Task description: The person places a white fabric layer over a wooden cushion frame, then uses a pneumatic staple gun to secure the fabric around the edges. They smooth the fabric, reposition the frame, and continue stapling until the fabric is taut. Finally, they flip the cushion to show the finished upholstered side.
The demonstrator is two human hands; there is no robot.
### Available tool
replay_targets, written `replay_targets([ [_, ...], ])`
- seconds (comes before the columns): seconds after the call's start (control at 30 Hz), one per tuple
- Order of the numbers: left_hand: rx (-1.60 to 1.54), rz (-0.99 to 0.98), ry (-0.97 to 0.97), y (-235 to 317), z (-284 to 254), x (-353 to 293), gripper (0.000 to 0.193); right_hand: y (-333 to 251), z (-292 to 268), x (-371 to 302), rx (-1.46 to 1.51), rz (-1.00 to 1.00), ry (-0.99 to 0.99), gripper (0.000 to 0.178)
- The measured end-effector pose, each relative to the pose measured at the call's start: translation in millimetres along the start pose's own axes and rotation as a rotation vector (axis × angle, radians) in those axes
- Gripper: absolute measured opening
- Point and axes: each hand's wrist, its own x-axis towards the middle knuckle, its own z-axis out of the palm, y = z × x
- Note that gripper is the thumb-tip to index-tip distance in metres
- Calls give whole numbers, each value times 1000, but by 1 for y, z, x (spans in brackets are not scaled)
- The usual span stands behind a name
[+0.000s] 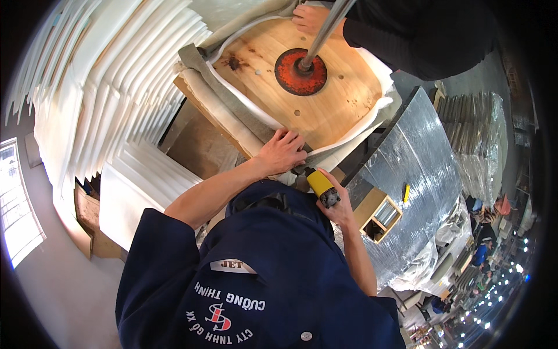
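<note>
Cream fabric (221, 110): likely soft; I'd pinch its edge
Left hand (283, 152): fingers bent, grip unclear
Right hand (338, 200): wrapped round yellow tool (318, 181), probably weighty

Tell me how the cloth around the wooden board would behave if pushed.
The cloth is probably floppy, since its edge lies in loose folds. Its surface looks matte, so it likely won't slide easily under the left hand.
</note>
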Motion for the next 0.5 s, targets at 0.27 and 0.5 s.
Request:
replay_targets([
  [0.27, -53, 5, 46, -4, 2, -3, 19, -14, 3, 20, -75, 1, -52, 78],
  [0.5, 81, -21, -7, -2, 9, -5, 17, -16, 20, 30, -97, 89, 9, 77],
])
